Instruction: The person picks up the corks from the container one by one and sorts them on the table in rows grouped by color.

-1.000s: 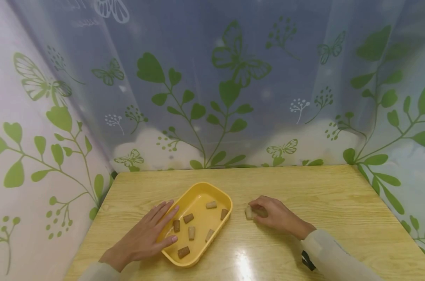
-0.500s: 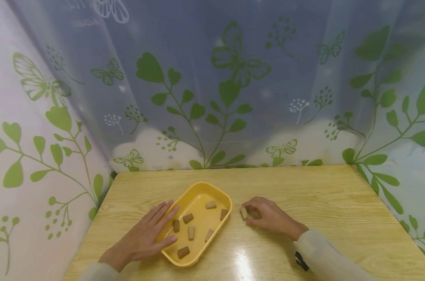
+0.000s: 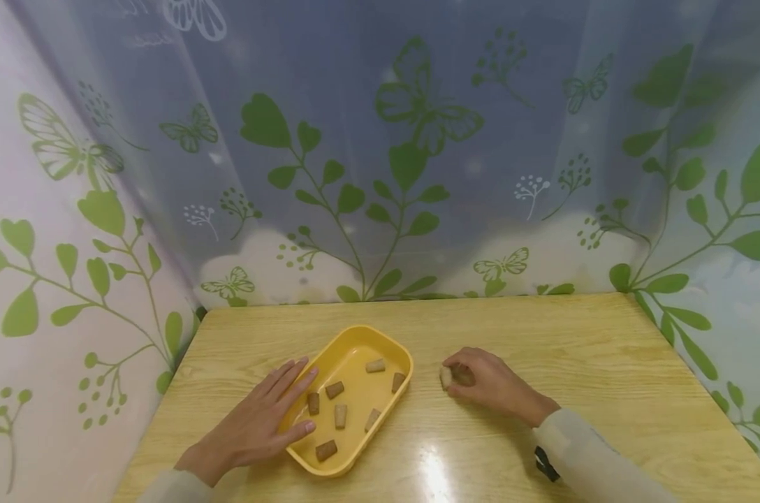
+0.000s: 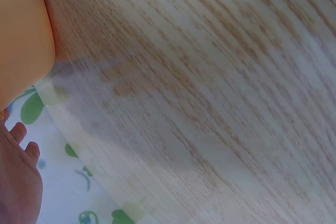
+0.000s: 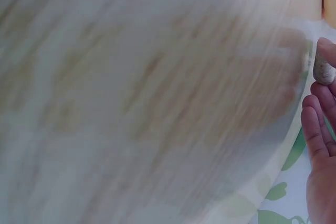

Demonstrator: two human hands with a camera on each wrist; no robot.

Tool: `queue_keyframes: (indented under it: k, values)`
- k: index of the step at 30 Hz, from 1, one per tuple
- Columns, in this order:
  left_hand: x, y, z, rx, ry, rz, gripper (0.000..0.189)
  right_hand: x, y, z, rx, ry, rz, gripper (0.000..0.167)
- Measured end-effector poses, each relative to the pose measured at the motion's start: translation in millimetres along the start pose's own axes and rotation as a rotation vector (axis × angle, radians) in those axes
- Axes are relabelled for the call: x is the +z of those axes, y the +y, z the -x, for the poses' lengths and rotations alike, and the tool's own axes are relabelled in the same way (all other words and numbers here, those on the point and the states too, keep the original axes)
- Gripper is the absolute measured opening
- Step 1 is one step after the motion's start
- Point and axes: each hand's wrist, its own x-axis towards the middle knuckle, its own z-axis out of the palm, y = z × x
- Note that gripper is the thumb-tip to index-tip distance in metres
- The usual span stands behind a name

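My left hand (image 3: 251, 426) rests with spread, straight fingers over the left rim of a yellow rectangular tray (image 3: 355, 353). Several short tapered corks lie scattered in it, some light, such as one cork (image 3: 375, 365) near the far end, others brown, such as the brown cork (image 3: 326, 450) at the near end. To the right of the tray, my right hand (image 3: 496, 384) pinches a light cork (image 3: 446, 377) between thumb and fingertips, close over the table. In the right wrist view this pinched cork (image 5: 323, 69) shows at the right edge, its upper end partly covered by the thumb.
The wooden table (image 3: 543, 328) ends at the back against a curtain (image 3: 355, 140) printed with leaves and butterflies. Similar printed sheets flank both sides. The tray's outer wall (image 4: 23, 30) fills the upper left of the left wrist view.
My right hand moved a little left with the cork, then back right, and the cork's tilt changed. The left hand and the tray stayed in place.
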Motion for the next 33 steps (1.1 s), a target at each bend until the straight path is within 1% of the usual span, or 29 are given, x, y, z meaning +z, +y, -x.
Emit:
queue_keyframes:
  k: [7, 16, 33]
  values:
    - [-1.4, 0.1, 0.5, 0.005, 0.002, 0.003, 0.081, 4.5, 7.3, 0.4, -0.054, 0.016, 0.011, 0.04]
    - [-1.4, 0.4, 0.2, 0.006, 0.008, -0.007, 0.082, 3.7, 7.2, 0.6, -0.046, 0.007, 0.018, 0.042]
    - [-2.3, 0.9, 0.9, 0.001, 0.005, -0.007, 0.082, 6.5, 8.7, 0.4, -0.094, 0.031, 0.045, 0.04]
